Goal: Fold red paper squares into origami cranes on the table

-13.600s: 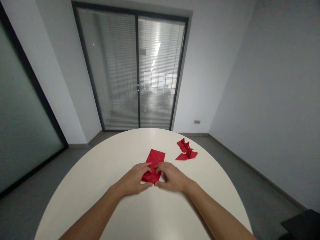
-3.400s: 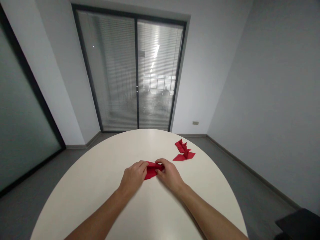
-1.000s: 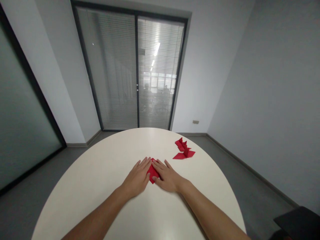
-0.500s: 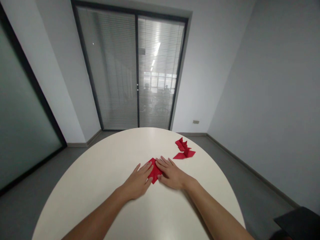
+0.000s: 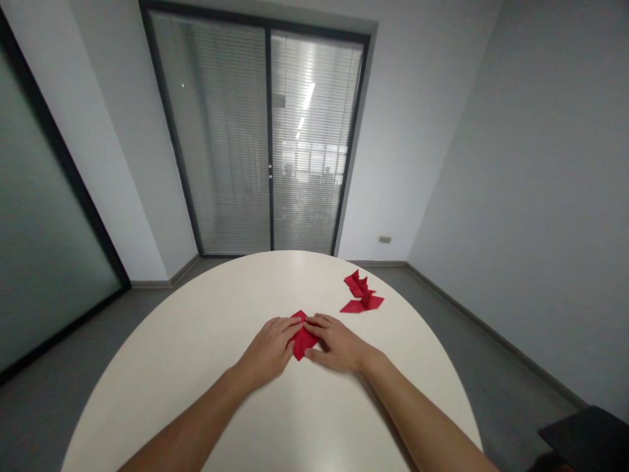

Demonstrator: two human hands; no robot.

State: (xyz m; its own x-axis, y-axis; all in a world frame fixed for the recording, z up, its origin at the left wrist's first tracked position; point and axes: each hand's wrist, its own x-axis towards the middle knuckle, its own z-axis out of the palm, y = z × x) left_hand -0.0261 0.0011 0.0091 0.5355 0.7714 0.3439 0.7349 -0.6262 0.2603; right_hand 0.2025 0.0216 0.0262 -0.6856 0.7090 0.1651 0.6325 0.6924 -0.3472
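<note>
A small diamond-shaped piece of folded red paper (image 5: 303,341) lies on the table between my two hands. My left hand (image 5: 269,346) is at its left side, fingers bent together onto the upper part, thumb at the lower left edge. From the right, my right hand (image 5: 339,342) has its fingertips on the upper right part and its thumb near the lower right edge. The fingertips of both hands nearly meet at the paper's upper middle. Parts of its left and right corners are hidden under the fingers.
Folded red paper figures (image 5: 363,295), with pointed tips, lie close together toward the right far edge of the round white table (image 5: 221,308). A dark object (image 5: 590,436), perhaps a chair, stands at the lower right. Beyond the table is a glazed partition with blinds (image 5: 230,144).
The fingers of both hands have bent and drawn closer together at the paper's upper middle. My right thumb has shifted slightly left and down. The paper has barely moved.
</note>
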